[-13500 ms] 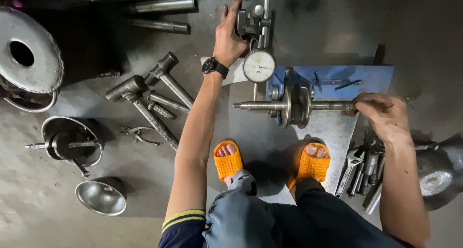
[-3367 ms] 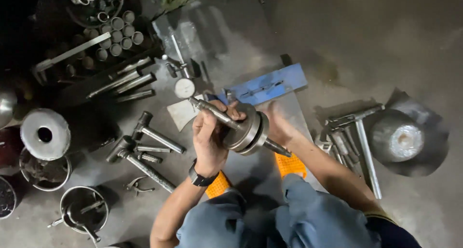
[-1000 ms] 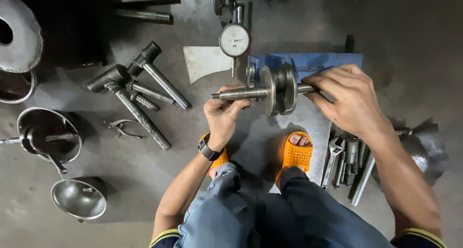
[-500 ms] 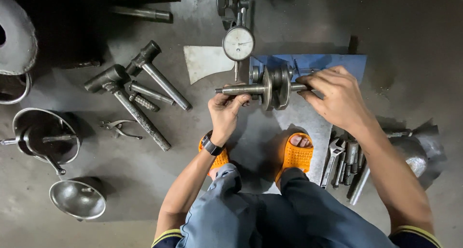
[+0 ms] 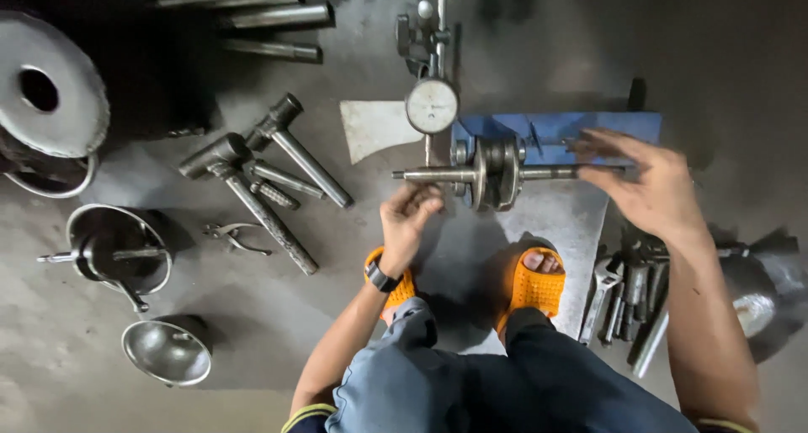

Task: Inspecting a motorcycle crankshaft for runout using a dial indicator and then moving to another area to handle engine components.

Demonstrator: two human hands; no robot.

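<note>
Crankshaft (image 5: 497,172) sits across blue stand (image 5: 589,128) under dial gauge (image 5: 432,106). I see left hand (image 5: 406,223) loosely curled below shaft end, right hand (image 5: 652,189) spread, fingertips at the other end.

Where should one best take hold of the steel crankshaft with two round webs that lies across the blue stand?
Probably by its two bare shaft ends. The steel crankshaft lies level, its thick round webs in the middle and under the round dial gauge, so both ends are free. The left hand would come from below the left end, the right hand at the right end.
</note>
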